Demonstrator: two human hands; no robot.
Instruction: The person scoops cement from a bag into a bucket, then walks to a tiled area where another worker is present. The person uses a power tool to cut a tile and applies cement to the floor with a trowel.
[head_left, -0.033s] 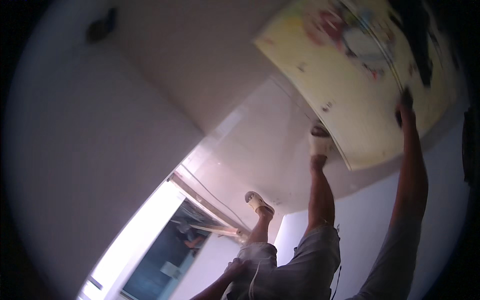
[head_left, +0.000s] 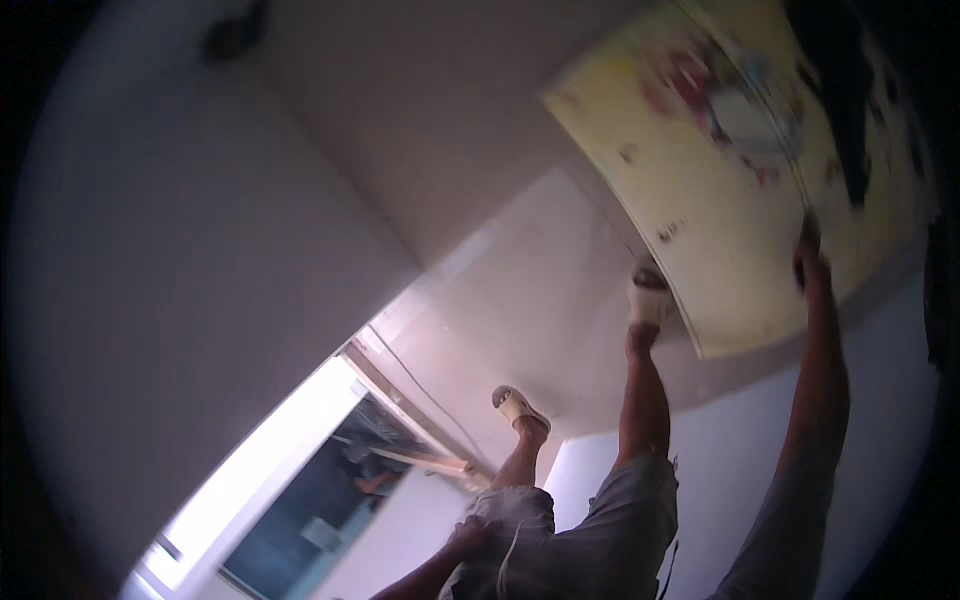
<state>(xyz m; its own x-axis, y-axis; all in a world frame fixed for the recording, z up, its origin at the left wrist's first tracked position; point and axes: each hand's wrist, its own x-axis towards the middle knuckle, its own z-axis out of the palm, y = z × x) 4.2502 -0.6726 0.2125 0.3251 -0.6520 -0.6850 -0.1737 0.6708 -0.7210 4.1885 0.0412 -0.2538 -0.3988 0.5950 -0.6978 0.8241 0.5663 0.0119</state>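
Observation:
A large pale yellow panel (head_left: 625, 155) with red, white and dark smears fills the upper right; a thin dark line runs along it to my right hand (head_left: 812, 262). That hand is stretched out over the panel's near part and blurred. Its fingers look closed round something dark that I cannot make out. My left hand (head_left: 470, 537) rests against my grey shorts (head_left: 600, 530) at the thigh, fingers loosely laid on the cloth, with nothing seen in it.
My feet wear pale clogs (head_left: 520, 405) on a smooth, light floor (head_left: 490, 310). A large grey wall (head_left: 200, 250) stands on the left. Below it, a wooden frame piece (head_left: 400, 405) borders a bright opening, with a person (head_left: 375, 475) beyond. A thin cable (head_left: 425, 390) lies on the floor.
The panel and my right hand sit slightly lower in the picture, and the whole view has shifted a little. My left hand stays at the thigh.

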